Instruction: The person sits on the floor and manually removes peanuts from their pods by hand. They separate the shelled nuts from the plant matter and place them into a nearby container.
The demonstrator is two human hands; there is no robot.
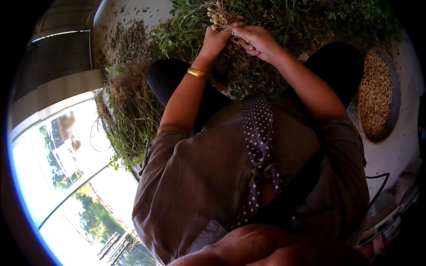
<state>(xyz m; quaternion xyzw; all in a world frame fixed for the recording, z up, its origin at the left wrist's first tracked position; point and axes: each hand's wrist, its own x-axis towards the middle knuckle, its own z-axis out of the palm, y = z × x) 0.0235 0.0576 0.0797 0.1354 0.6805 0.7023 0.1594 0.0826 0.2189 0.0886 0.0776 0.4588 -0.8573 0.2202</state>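
In the head view, my left hand (215,40), with a gold-coloured bangle at its wrist, grips a bunch of peanut pods (220,17) by its thin stems and roots. My right hand (258,41) meets it from the other side, its thumb and fingers closed on the same tangle. Pale pods stick out above the two hands. Parts of the stems are hidden behind the fingers. Beyond and below the hands lie green peanut plants (293,20) with leaves and stalks.
To the right on the floor stands a round basin (394,96) full of loose peanuts (376,94). A heap of pulled plants (133,106) with brown roots lies beside my left knee. Crumbs of soil and leaf (133,40) litter the floor at upper left. A bright opening is at left.
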